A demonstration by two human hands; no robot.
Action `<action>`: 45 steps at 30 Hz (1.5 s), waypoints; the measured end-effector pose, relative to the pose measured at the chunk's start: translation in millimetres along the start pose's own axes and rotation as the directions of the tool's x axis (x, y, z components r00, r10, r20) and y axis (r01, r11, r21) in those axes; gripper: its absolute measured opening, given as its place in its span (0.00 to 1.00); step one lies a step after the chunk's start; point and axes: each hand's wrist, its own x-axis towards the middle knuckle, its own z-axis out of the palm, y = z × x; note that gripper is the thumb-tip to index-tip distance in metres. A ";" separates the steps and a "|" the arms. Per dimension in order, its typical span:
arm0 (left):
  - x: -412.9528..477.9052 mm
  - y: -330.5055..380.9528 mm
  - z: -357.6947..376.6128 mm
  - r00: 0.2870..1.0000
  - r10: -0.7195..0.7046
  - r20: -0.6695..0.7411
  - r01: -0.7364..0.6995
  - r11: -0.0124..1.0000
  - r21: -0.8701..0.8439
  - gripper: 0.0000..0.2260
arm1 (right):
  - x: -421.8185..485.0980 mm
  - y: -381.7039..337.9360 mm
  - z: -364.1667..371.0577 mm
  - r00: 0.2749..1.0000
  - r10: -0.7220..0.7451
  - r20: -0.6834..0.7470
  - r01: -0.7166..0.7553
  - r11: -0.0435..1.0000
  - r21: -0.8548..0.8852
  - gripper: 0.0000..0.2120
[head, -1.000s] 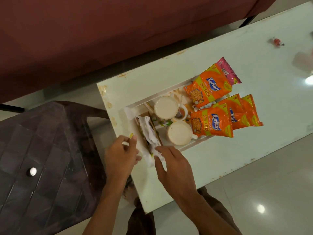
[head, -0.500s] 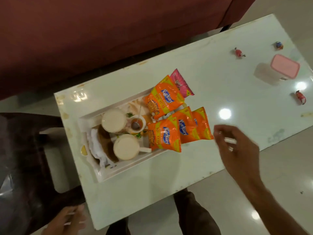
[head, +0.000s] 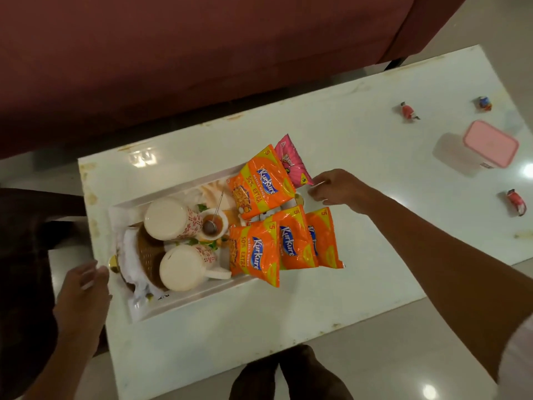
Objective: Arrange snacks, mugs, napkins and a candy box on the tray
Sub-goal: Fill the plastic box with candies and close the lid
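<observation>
A white tray lies on the left part of the white table. On it stand two white mugs and a wicker holder with white napkins. Several orange snack packets and a pink packet also lie on it, overhanging its right end. My left hand hovers at the tray's left end beside a gold handle, fingers apart. My right hand is at the tray's right end, its curled fingertips at the pink packet's corner. The pink-lidded candy box stands far right on the table.
Three wrapped candies lie loose around the candy box. A small bowl with a strainer sits between the mugs. A maroon sofa runs behind the table. A dark chair stands at left.
My right hand has swung from the table's front edge to the tray's right end. My left hand has risen from below the table to the tray's left end.
</observation>
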 end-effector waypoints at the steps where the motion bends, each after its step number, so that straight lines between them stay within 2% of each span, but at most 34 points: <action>1: 5.9 3.9 5.5 1.000 -0.023 0.013 0.023 1.000 -0.002 0.16 | 4.1 -0.7 2.3 0.999 0.010 0.035 -0.009 1.000 -0.003 0.17; 3: 16.1 8.3 12.4 0.996 -0.071 0.048 0.073 0.996 -0.059 0.17 | 7.9 -1.8 6.3 0.989 0.033 0.147 -0.035 0.999 0.014 0.17; 6: 24.2 8.7 18.6 0.984 -0.117 0.132 0.136 0.980 -0.144 0.17 | 7.7 -1.5 11.1 0.961 0.027 0.276 -0.049 0.996 0.076 0.11; 9: 30.6 5.7 19.9 0.978 -0.153 0.141 0.179 0.963 -0.202 0.16 | 7.0 -5.2 16.0 0.944 0.000 0.329 -0.034 0.995 0.097 0.14; 11: 35.0 4.3 21.1 0.976 -0.168 0.137 0.197 0.951 -0.239 0.15 | 6.2 -9.0 16.5 0.940 0.005 0.341 -0.046 0.992 0.114 0.12; 16: 41.5 4.6 20.1 0.967 -0.216 0.136 0.248 0.924 -0.290 0.15 | 4.3 -14.8 19.0 0.949 0.052 0.311 -0.106 0.981 0.161 0.11; 21: 39.9 7.8 20.3 0.969 -0.216 0.117 0.241 0.927 -0.289 0.15 | 1.7 -14.3 19.2 0.966 0.077 0.246 -0.108 0.988 0.114 0.18; 30: 23.0 21.9 16.7 0.982 -0.164 0.089 0.183 0.943 -0.279 0.14 | -13.1 -12.0 -0.7 0.970 0.117 0.212 -0.149 0.979 0.138 0.15; 36: -0.6 43.8 24.5 0.983 -0.126 0.133 0.163 0.935 -0.315 0.14 | -35.1 0.4 -46.2 0.978 0.085 0.191 -0.119 0.978 0.171 0.13; 40: -27.0 69.8 46.5 0.986 -0.103 0.129 0.141 0.932 -0.334 0.13 | -41.8 21.1 -88.5 0.983 0.065 0.173 -0.100 0.975 0.199 0.04; 45: -58.9 101.0 84.0 0.991 -0.074 0.116 0.112 0.926 -0.361 0.12 | -42.3 47.1 -141.3 0.984 0.047 0.171 -0.088 0.967 0.238 0.07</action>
